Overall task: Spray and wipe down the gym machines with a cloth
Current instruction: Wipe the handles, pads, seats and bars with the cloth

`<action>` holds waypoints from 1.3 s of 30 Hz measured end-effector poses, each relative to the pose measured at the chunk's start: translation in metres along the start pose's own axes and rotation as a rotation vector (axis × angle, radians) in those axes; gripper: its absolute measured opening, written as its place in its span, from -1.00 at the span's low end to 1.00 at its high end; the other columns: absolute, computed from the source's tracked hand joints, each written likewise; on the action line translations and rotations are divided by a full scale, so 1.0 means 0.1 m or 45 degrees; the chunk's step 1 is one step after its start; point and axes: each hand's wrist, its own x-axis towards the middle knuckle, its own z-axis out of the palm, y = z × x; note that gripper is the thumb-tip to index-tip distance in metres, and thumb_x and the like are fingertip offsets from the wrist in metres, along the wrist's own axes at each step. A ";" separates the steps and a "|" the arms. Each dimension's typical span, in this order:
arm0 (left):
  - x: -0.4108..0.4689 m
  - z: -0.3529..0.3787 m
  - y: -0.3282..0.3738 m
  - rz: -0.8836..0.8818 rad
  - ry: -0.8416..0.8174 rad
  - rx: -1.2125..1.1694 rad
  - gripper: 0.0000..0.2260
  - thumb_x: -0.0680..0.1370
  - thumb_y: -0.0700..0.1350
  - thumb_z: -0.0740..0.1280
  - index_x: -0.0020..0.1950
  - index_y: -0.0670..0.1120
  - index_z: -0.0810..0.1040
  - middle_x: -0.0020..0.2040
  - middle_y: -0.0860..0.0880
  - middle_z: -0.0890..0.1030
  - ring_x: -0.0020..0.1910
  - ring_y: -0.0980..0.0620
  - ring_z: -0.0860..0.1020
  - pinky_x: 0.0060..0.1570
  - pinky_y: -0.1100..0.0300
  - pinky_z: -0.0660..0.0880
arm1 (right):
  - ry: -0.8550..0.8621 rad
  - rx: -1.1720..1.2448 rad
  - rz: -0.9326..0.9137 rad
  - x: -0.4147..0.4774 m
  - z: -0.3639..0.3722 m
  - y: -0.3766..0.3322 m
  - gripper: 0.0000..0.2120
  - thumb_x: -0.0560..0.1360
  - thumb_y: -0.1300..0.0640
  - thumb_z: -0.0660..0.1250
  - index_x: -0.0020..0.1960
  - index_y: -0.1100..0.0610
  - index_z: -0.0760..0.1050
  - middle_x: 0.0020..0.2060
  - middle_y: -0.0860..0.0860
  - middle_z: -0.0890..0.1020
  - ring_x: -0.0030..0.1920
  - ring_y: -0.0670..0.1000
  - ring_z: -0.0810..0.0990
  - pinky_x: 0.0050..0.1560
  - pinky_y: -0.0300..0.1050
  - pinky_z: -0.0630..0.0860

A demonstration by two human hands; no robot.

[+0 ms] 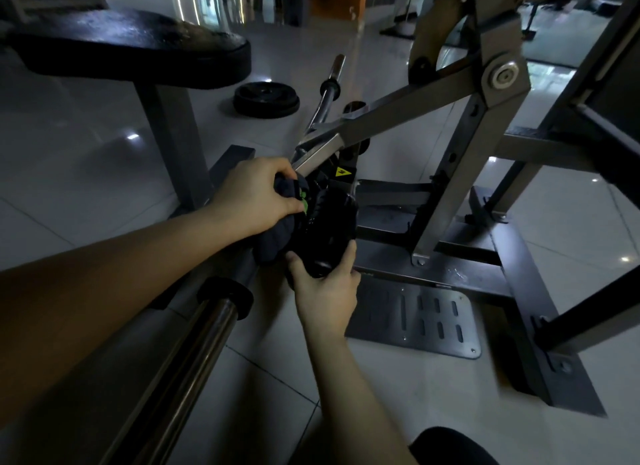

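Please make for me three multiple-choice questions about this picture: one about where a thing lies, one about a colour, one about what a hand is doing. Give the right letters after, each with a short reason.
1. Where does the black weight plate lie?
A on the tiled floor; B on a shelf; C on a chair.

2. What colour is the warning sticker on the machine frame?
A red; B yellow; C blue.

3. What does the left hand do?
A hangs open; B holds a bottle; C grips the dark cloth.

Answers:
1 A, it lies flat on the tiles.
2 B, the label is plainly yellow.
3 C, its fingers curl round the cloth, held against the black pad.
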 end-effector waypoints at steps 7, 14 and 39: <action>0.03 -0.02 -0.11 -0.007 0.071 -0.023 -0.61 0.36 0.03 0.63 0.13 0.01 0.64 0.05 0.01 0.65 0.03 0.02 0.57 -0.03 0.18 0.47 | 0.141 0.675 0.249 0.08 0.09 0.09 -0.13 0.22 -0.19 0.56 0.50 -0.14 0.42 0.14 -0.07 0.68 0.19 -0.04 0.65 0.31 0.08 0.57; 0.14 0.16 -0.11 -0.082 0.038 -0.163 -0.68 0.37 -0.01 0.63 0.07 0.03 0.65 0.04 0.02 0.65 0.04 0.03 0.58 -0.03 0.18 0.47 | -0.169 1.570 0.607 0.07 0.12 0.24 -0.48 0.40 0.07 0.51 0.35 0.10 0.57 0.24 0.19 0.67 0.24 0.24 0.65 0.20 0.33 0.59; 0.29 1.05 0.15 0.134 -0.431 -0.062 -0.61 0.71 -0.08 0.22 0.55 0.06 0.41 0.63 -0.03 0.16 0.61 0.00 0.14 0.57 0.13 0.01 | -0.550 1.268 0.567 0.36 -0.60 0.48 -0.43 0.61 -0.35 0.11 0.36 0.01 0.56 0.20 0.08 0.70 0.29 0.14 0.63 0.47 0.25 0.38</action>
